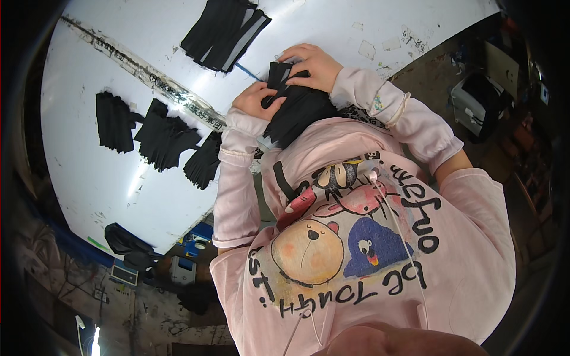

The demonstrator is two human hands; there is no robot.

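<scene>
The left hand (253,102) and the right hand (319,66) had their fingers (301,52) closed on the black cloth (301,111), which lay at the near edge of the desk (71,184), with a black stack (221,34) beyond it and three black bundles (163,139) to the left.

Shows black with some grey on the near cloth strips (304,110) and the farther cloth stack (217,32), dark-smudged white on the table (142,204), and pale pink on the hoodie (457,273), patterned with a tan bear (297,258) and blue figure (375,243).
</scene>
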